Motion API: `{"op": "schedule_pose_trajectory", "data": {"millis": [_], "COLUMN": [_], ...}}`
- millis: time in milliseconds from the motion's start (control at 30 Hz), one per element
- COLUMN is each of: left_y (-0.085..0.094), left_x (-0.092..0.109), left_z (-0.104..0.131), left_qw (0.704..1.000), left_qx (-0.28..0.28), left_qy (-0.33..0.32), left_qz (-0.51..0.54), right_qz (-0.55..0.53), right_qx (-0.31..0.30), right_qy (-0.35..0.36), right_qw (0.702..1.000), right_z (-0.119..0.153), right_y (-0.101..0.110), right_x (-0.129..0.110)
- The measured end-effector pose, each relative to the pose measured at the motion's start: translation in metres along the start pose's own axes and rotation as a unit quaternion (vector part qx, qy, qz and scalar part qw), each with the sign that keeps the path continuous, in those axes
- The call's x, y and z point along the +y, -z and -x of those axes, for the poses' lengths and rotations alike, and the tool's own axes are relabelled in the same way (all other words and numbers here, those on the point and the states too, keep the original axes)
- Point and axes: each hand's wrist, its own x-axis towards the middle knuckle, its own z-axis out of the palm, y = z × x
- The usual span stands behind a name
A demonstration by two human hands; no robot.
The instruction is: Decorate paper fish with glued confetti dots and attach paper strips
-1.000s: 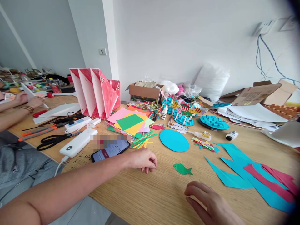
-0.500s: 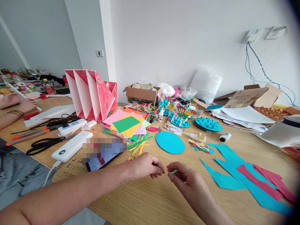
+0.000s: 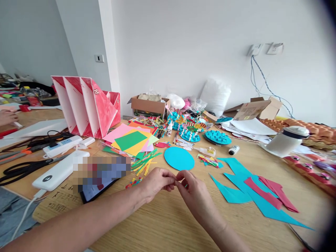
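My left hand (image 3: 159, 182) and my right hand (image 3: 193, 189) meet fingertip to fingertip above the wooden table. Both are closed in a pinch. A small bit of green paper (image 3: 186, 186) shows between the fingers of my right hand. Whatever my left fingertips pinch is too small to make out. Just beyond the hands lies a flat blue paper oval (image 3: 179, 158). Green and yellow paper strips (image 3: 145, 161) are piled to its left, with tiny coloured paper bits (image 3: 133, 182) nearer my left wrist. Blue paper offcuts (image 3: 237, 187) with red paper pieces (image 3: 262, 192) on them lie to the right.
A phone (image 3: 101, 189), a white power bank (image 3: 61, 169) and black scissors (image 3: 23, 168) lie left. Behind are coloured sheets (image 3: 132, 142), a red-and-white file rack (image 3: 102, 112), glue bottles (image 3: 207, 151) and spiky blue discs (image 3: 217, 137). At far left, another person's hand (image 3: 7, 117) shows.
My hands have come together; their fingertips, apart before, now meet. The view has turned to the right, bringing more of the table's right side into sight.
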Motion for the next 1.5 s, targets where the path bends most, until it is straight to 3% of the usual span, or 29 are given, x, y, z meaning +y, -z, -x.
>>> {"op": "schedule_pose_trajectory", "data": {"millis": [433,700,833,1033,1267,1500], "left_y": [-0.008,-0.013,-0.017,-0.012,-0.012,-0.012], "left_x": [-0.006,-0.006,-0.004,-0.015,-0.015,-0.014], "left_z": [-0.003,-0.006,-0.009,-0.015,-0.008,-0.005], "left_qw": [0.999,0.995,0.992,0.972,0.953,0.95], "left_qx": [0.025,0.021,0.014,0.022,0.021,0.03], "left_qy": [-0.012,-0.076,-0.109,-0.152,-0.162,-0.145], "left_qz": [0.023,-0.058,-0.068,-0.176,-0.254,-0.275], "right_qz": [-0.183,-0.379,-0.383,-0.363,-0.328,-0.301], "right_qx": [0.03,-0.028,-0.035,-0.049,-0.118,-0.128], "right_qy": [-0.06,-0.131,-0.126,-0.141,-0.156,-0.145], "right_qw": [0.981,0.916,0.914,0.92,0.924,0.934], "right_z": [0.0,-0.001,-0.001,-0.003,-0.005,-0.004], "right_y": [-0.006,-0.001,0.001,0.005,0.012,0.015], "right_x": [0.015,0.015,0.017,0.019,0.018,0.015]}}
